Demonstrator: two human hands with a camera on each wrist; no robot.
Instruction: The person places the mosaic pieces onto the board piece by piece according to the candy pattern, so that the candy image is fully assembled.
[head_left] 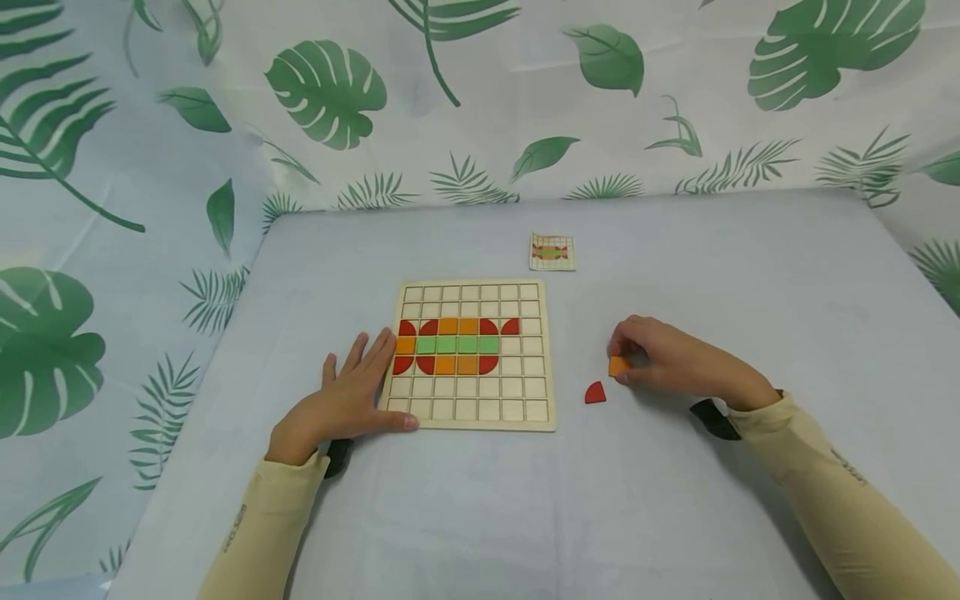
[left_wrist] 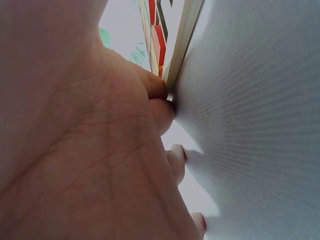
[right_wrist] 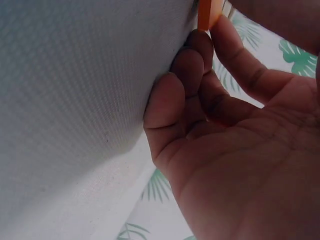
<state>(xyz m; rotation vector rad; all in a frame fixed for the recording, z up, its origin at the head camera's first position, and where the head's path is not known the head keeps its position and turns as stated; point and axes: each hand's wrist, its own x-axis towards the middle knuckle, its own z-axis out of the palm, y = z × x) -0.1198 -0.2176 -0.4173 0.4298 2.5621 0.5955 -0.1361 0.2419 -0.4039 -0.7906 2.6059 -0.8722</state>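
Observation:
My left hand (head_left: 348, 408) rests at the left side of a square wooden grid board (head_left: 517, 408), its fingers extended along the edge and the thumb over the lower left corner. In the left wrist view, fingertips (left_wrist: 162, 107) are right at the board's edge. Red quarter-circle tiles (head_left: 426, 365), orange square tiles (head_left: 447, 326) and a row of green square tiles (head_left: 446, 345) lie in the board's cells. Right of the board, my right hand (head_left: 671, 360) pinches an orange square tile (head_left: 618, 366) close over the table; the right wrist view shows its edge beside curled fingers.
A loose red quarter-circle tile (head_left: 596, 392) lies on the table between the board and my right hand. Behind the board lies a small pattern card (head_left: 552, 252). Leaf-printed cloth (head_left: 525, 100) hangs along the back and left of the pale table (head_left: 465, 517).

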